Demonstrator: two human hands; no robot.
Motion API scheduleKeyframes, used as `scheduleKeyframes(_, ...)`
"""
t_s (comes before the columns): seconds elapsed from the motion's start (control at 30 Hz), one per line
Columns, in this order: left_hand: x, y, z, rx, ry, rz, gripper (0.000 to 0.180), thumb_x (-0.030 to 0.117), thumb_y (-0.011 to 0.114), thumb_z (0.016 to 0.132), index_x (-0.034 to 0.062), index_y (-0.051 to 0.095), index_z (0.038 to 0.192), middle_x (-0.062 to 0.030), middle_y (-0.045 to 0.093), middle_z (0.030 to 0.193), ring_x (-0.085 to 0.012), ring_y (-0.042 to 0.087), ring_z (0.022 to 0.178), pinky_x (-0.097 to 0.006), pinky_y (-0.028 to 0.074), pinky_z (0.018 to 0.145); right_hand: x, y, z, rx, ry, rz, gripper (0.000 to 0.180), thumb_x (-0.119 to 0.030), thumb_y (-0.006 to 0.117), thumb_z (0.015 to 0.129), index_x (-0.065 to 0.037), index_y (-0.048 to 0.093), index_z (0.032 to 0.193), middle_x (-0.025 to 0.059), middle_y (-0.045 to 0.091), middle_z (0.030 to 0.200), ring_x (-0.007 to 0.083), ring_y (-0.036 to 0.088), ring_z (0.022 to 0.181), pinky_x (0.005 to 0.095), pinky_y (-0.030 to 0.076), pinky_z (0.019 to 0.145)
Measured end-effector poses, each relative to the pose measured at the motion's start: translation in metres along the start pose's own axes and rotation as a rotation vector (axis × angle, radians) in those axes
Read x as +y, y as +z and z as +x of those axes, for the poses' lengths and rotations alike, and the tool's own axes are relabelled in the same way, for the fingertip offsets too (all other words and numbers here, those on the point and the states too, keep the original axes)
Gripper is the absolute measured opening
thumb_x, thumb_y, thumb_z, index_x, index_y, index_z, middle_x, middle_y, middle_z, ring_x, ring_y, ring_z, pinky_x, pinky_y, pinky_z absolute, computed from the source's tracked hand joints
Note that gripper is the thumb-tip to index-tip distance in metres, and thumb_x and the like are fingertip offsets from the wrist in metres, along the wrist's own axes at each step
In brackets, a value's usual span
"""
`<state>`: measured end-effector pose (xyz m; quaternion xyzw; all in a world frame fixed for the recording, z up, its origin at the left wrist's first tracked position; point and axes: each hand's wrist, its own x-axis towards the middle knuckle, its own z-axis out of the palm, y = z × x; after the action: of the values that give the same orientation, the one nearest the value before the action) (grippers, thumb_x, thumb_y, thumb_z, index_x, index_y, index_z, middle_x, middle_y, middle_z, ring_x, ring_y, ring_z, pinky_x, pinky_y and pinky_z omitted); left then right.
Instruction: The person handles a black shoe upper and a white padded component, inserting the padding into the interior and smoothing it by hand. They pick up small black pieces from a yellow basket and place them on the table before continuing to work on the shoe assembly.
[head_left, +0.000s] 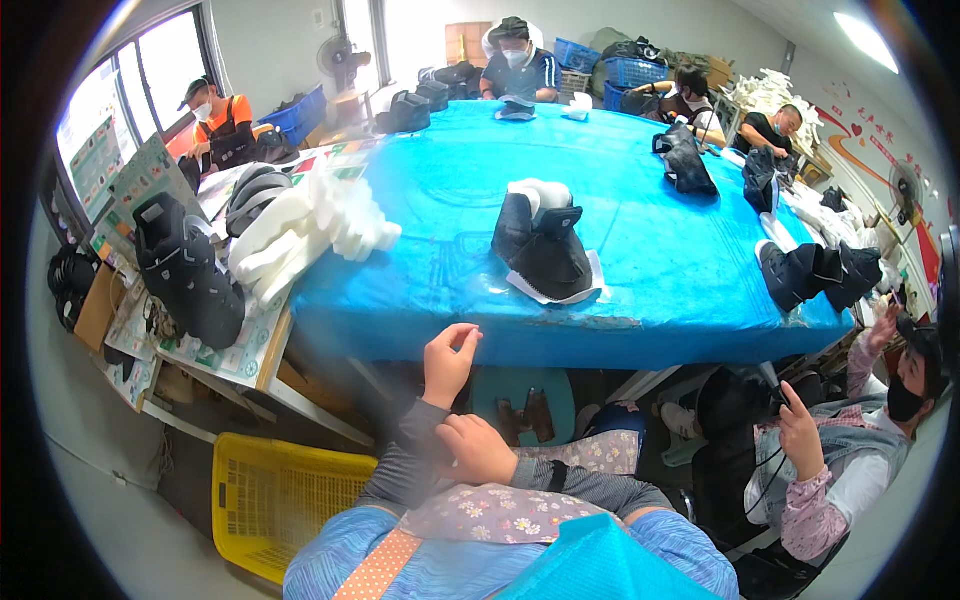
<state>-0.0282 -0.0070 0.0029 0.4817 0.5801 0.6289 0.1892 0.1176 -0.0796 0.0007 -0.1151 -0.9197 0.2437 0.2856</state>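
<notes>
My left hand point(449, 366) is raised just off the near edge of the blue-covered table point(420, 300), its thumb and fingers pinched together with nothing visible in them. Across my lap comes my right hand point(478, 450), its fingers curled at the dark grey sleeve point(424, 428) on my left forearm. Blur hides part of that contact. Closest to both hands on the table stands a black shoe upper point(548, 250) with white stuffing point(541, 192) at its opening. A white sheet-like piece point(560, 294) lies under it.
A side table at left holds white shoe-shaped forms point(310, 225) and a tall black boot-like upper point(185, 270). Below it sits a yellow crate point(285, 500). Black uppers point(815, 275) rest at the table's right edge. A masked person point(835, 450) sits close on the right, holding a tool; several others work beyond.
</notes>
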Motion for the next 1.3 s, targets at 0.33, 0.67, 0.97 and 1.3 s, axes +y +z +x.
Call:
scheduleKeyframes(0.33,0.005,-0.001,-0.005,0.002,-0.009,-0.014,0.016,0.013,0.066,0.094,0.0,0.072,0.1,-0.0119,0.076,0.088,-0.0177,0.074,0.084,-0.028,0.056,0.072,-0.006,-0.002,0.003,0.054,-0.024,-0.005,0.049,-0.026,0.08,0.067,-0.005,0.058,0.105,0.0145,0.055,0.096,0.0332,0.057,0.091,0.0422,0.047,0.083)
scheduleKeyframes(0.67,0.001,0.013,0.006,0.021,-0.239,-0.534,0.017,0.008,0.064,0.096,-0.0033,0.07,0.107,-0.0116,0.073,0.1,-0.0157,0.069,0.095,-0.028,0.054,0.086,0.031,-0.019,0.011,0.269,0.107,-0.262,0.037,-0.014,0.072,0.072,-0.007,0.059,0.107,0.0097,0.064,0.106,0.0305,0.062,0.101,0.0529,0.041,0.102)
scheduleKeyframes(0.97,0.045,0.057,-0.041,-0.052,0.175,-0.433,0.028,-0.004,0.044,0.1,0.0016,0.06,0.123,-0.0159,0.058,0.137,-0.0262,0.054,0.129,-0.034,0.042,0.107,0.068,-0.076,0.017,0.494,0.156,-0.4,0.023,-0.009,0.061,0.084,-0.002,0.061,0.106,0.0126,0.067,0.102,0.034,0.064,0.096,0.0486,0.044,0.098)
scheduleKeyframes(1.3,0.045,0.031,-0.112,-0.556,0.571,0.11,0.062,0.007,0.075,0.081,0.0041,0.053,0.139,-0.0234,0.044,0.149,-0.0421,0.039,0.141,-0.053,0.034,0.114,0.103,-0.169,0.0,0.892,0.533,-0.189,0.017,-0.016,0.06,0.095,0.0,0.065,0.098,0.0225,0.065,0.087,0.0442,0.061,0.081,0.0488,0.047,0.068)
